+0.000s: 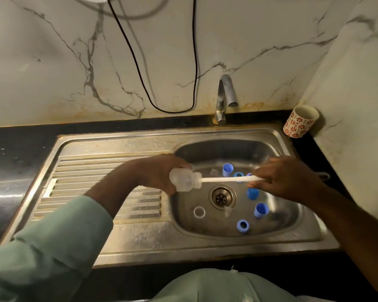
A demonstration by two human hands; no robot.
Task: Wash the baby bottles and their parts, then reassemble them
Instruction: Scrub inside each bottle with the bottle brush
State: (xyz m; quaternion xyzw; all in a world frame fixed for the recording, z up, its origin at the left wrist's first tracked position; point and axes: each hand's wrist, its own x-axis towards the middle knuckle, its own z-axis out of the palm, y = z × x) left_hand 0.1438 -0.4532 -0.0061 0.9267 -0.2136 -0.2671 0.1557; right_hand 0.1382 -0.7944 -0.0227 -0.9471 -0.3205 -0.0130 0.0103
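My left hand [159, 173] grips a clear plastic baby bottle [184, 180] sideways over the steel sink [140, 243], at nine o'clock from the drain [222, 196]. My right hand [286, 178] pinches a white brush handle [225, 179] entering the bottle's mouth. Blue plastic caps [261, 210] lie at four o'clock.

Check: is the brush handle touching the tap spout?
Apart. The head view shows the brush handle held low over the basin, with sink wall visible between it and the tap spout.

My left hand [159, 171] curls around a bottle [183, 181], my arm reaching in from the left. My right hand [279, 178] pinches a brush handle [225, 179], fingers pointing left.
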